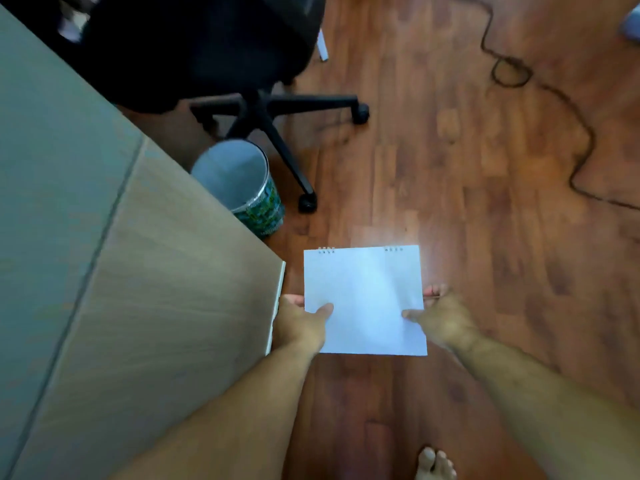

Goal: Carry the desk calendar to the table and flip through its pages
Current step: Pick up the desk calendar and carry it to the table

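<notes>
The white spiral-bound desk calendar (364, 301) is held above the wooden floor (485, 202), fingers of the left hand (300, 325) and right hand (442, 322) pinching its side edges; the pale wood-grain desk (156, 271) lies just left, nearest the left hand.

The desk calendar (365, 301) is a white, rectangular pad whose facing page is washed out by glare, so no print can be read. Two short runs of wire binding loops sit along its far edge, one near each far corner. It is held in the air above the wooden floor, facing up toward the camera and roughly level, gripped at its left and right edges. It lies just right of the near corner of the light wood surface (166, 289), not resting on it.
</notes>
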`<state>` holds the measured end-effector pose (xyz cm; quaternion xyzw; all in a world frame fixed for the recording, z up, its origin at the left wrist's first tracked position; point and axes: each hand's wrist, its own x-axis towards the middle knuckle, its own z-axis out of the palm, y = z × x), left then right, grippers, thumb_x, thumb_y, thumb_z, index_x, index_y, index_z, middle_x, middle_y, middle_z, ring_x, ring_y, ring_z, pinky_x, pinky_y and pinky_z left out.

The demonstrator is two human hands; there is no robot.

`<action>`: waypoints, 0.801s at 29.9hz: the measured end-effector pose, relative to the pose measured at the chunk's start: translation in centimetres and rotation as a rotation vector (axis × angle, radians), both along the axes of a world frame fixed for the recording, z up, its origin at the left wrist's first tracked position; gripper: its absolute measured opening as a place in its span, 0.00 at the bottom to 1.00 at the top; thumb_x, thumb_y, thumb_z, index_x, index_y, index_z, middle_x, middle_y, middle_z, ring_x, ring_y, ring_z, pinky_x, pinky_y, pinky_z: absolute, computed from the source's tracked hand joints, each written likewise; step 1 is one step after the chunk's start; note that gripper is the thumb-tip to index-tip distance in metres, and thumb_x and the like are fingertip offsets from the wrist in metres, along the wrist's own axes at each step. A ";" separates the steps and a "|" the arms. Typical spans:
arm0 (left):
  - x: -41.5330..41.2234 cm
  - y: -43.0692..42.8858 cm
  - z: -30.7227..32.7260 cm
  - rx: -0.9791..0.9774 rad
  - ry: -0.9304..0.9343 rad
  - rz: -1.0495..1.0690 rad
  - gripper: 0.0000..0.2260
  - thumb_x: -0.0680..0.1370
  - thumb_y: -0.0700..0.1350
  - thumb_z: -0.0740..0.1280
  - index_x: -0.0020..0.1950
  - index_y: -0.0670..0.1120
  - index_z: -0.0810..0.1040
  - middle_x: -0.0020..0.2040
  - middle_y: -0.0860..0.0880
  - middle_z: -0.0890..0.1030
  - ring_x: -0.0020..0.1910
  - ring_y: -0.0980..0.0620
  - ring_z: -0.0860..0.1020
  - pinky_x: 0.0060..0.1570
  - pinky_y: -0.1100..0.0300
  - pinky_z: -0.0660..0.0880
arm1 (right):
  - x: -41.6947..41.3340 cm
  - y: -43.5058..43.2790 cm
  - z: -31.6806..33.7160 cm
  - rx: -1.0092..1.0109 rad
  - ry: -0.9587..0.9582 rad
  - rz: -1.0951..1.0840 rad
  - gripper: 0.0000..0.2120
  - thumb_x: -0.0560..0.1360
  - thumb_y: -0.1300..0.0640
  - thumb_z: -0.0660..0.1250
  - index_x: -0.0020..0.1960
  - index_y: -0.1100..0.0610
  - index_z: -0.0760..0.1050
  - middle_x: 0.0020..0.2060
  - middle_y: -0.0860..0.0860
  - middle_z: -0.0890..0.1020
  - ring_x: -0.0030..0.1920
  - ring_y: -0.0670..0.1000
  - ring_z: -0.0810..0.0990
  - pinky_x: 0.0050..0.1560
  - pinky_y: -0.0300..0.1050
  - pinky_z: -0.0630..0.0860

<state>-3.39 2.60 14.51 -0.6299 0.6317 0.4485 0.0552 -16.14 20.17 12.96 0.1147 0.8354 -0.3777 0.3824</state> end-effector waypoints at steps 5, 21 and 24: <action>-1.7 -0.1 16.7 -0.059 0.118 -0.048 0.18 0.67 0.55 0.78 0.49 0.51 0.75 0.47 0.51 0.86 0.44 0.44 0.85 0.48 0.46 0.84 | -2.6 0.1 18.9 -0.058 0.053 -0.020 0.18 0.67 0.67 0.79 0.50 0.55 0.75 0.50 0.56 0.87 0.48 0.58 0.86 0.44 0.50 0.81; 8.3 -6.9 58.9 -0.459 0.292 -0.075 0.17 0.72 0.59 0.76 0.52 0.50 0.78 0.44 0.56 0.80 0.48 0.49 0.79 0.45 0.57 0.73 | 2.2 -7.8 61.8 -0.362 0.189 0.324 0.13 0.72 0.71 0.74 0.46 0.55 0.75 0.45 0.53 0.84 0.42 0.49 0.81 0.40 0.47 0.78; 16.6 -9.7 61.3 -0.501 0.285 0.034 0.17 0.72 0.59 0.76 0.53 0.50 0.79 0.47 0.55 0.81 0.50 0.49 0.80 0.46 0.57 0.73 | 9.1 -12.2 64.7 -0.434 0.220 0.443 0.13 0.72 0.70 0.74 0.44 0.54 0.75 0.42 0.51 0.83 0.41 0.48 0.81 0.36 0.46 0.77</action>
